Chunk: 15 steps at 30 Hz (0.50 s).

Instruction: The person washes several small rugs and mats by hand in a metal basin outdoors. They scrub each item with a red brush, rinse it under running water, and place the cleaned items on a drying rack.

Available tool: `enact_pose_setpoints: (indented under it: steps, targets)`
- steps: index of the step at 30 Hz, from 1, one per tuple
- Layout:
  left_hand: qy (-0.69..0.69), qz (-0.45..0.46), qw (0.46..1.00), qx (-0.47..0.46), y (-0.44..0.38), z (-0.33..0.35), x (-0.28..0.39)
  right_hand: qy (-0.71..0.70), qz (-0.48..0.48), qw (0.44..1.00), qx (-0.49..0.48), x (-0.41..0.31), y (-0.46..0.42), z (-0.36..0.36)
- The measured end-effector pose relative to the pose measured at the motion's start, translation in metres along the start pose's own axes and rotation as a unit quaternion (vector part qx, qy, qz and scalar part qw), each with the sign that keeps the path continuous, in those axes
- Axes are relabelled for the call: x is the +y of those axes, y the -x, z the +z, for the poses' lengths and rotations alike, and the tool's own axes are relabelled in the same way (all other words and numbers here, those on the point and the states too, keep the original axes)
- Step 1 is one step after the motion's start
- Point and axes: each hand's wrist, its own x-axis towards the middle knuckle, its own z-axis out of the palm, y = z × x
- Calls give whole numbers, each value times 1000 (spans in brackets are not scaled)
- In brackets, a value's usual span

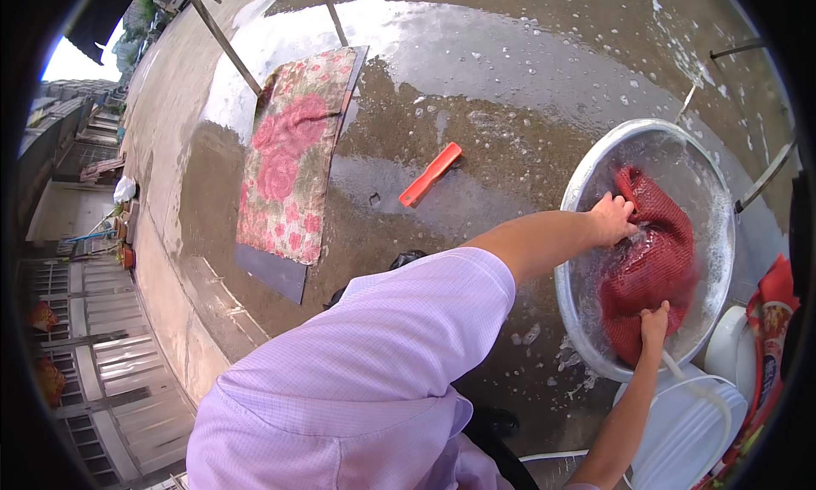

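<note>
A large round basin (577, 190) of sudsy water stands at the right, with a wet red ribbed cloth (666, 213) bunched in it. My left hand (613, 219) is at the cloth's upper left edge, its fingers curled on the fabric where water glistens. Lower in the basin, my right hand (655, 321) pinches the cloth between thumb and fingers. A pale hose (707, 397) runs over the basin's lower rim close to my right hand; its end is hidden. An orange-red brush or scraper (431, 174) lies on the wet concrete, left of the basin.
A rose-patterned mat (290, 165) lies on a dark board (271, 273) at the left, near metal poles (223, 37). White plastic tubs (688, 420) and a red printed bag (768, 337) stand beside the basin at lower right. Puddles and suds cover much of the ground.
</note>
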Motion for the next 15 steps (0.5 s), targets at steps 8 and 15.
enact_pose_setpoints:
  steps: [8,15]
  targets:
    - [197,-100,972,74,-16,86,-40,136,15,985,-101,-22,-33,70]
    - [197,9,970,-141,-35,54,-45,245,29,966,-72,-17,-31,62]
